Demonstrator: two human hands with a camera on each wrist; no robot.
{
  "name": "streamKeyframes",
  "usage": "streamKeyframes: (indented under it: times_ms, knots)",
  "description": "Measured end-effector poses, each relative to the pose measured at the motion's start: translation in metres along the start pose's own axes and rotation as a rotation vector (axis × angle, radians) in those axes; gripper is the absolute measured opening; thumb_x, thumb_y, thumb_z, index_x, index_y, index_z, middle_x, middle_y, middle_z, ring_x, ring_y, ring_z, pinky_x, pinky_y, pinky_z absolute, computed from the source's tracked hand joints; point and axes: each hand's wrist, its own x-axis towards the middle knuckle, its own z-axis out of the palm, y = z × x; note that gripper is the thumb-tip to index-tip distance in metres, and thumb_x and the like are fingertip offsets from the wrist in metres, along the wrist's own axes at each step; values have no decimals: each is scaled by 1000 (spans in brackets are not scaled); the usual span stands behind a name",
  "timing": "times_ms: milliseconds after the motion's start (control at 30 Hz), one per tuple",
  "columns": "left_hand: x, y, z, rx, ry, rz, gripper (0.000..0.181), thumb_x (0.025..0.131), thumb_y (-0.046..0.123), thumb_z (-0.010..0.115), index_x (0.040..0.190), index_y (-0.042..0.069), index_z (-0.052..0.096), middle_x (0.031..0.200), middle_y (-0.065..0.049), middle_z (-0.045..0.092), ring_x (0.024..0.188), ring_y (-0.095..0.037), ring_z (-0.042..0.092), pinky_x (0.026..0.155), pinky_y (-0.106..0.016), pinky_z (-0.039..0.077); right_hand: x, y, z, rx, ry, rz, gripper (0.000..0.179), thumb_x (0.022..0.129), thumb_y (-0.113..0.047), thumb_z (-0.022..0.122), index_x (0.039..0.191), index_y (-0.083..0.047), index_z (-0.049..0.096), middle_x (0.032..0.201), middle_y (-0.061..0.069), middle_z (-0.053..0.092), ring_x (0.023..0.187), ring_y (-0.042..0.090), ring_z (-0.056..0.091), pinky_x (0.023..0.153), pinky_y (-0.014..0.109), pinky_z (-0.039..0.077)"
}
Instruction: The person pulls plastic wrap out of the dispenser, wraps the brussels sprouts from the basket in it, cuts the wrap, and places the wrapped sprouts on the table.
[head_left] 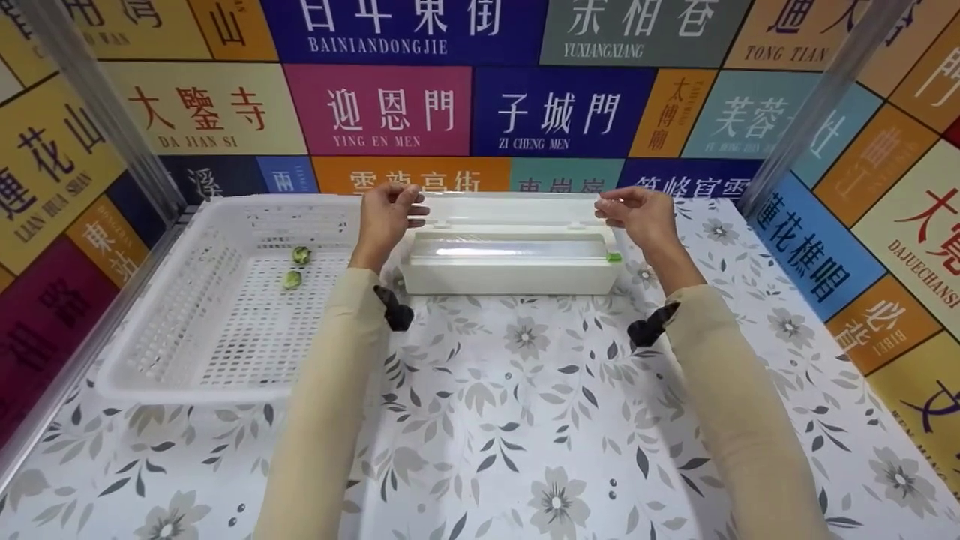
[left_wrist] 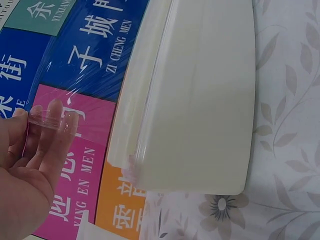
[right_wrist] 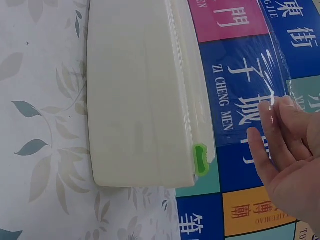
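A white cling film dispenser (head_left: 510, 279) stands on the cloth with its lid (head_left: 510, 210) raised behind the roll. A green slide cutter (head_left: 614, 257) sits at its right end. My left hand (head_left: 384, 223) pinches one corner of the clear cling film (left_wrist: 75, 120) above the box's left end. At the right end my right hand (head_left: 643, 217) pinches the other corner between thumb and index finger. Both wrist views show the film (right_wrist: 250, 65) stretched between the hands, rising from the box. Its far edge is hard to make out in the head view.
On the left, a white perforated basket (head_left: 202, 394) holds two small green Brussels sprouts (head_left: 301, 255). A floral cloth (head_left: 510, 420) covers the table. Panels with printed place names (head_left: 379, 109) stand behind and at the sides, with clear corner posts (head_left: 806, 112).
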Motion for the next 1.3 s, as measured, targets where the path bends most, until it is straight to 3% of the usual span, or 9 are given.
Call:
streamKeyframes:
  times_ms: [133,400,667,800,1000,1167,1300]
  knots:
    - [2,2,0,-7,18,-22,27,103,15,54,116,-6,62,98,-10,65,91,-25,73,89,-43,63,0,-3,-2,-11,-3,2,29,92,-23,72,115,-7,72,93,-8,74,87,4,72,82,19,61]
    - [2,6,-1,-12,29,-19,18,103,16,54,107,1,62,97,-7,64,91,-22,68,85,-36,64,-3,-10,-4,-35,10,5,23,94,-27,70,112,-15,73,105,-6,70,103,13,65,99,30,57]
    - [1,13,-4,26,8,40,26,103,18,53,118,-3,60,98,-7,64,92,-19,68,84,-33,63,-7,-16,-12,13,-68,-62,28,96,-23,67,118,-7,68,101,-6,69,92,9,64,86,21,60]
    - [1,19,-5,33,9,41,25,104,18,52,117,-2,60,97,-7,63,89,-16,66,85,-34,63,-7,-23,-17,-1,-110,-40,24,97,-24,64,117,-10,68,102,-7,67,94,9,63,90,23,59]
    - [3,28,-6,35,4,36,23,104,18,52,115,0,61,101,-12,64,89,-17,65,85,-34,63,-7,-34,-18,0,-97,-3,26,99,-27,61,119,-12,67,103,-8,65,99,10,61,107,37,53]
    - [5,36,-9,10,-10,39,19,102,17,55,110,2,64,92,-5,65,87,-19,67,80,-32,64,-9,-43,-20,4,-66,3,32,99,-28,61,124,-10,65,108,-5,64,106,14,60,110,38,50]
    - [6,44,-13,-4,-7,51,21,101,18,58,111,1,65,90,-4,64,83,-17,68,76,-29,65,-11,-51,-23,32,-51,-13,27,98,-27,63,120,-12,67,110,-4,64,108,15,59,110,38,51]
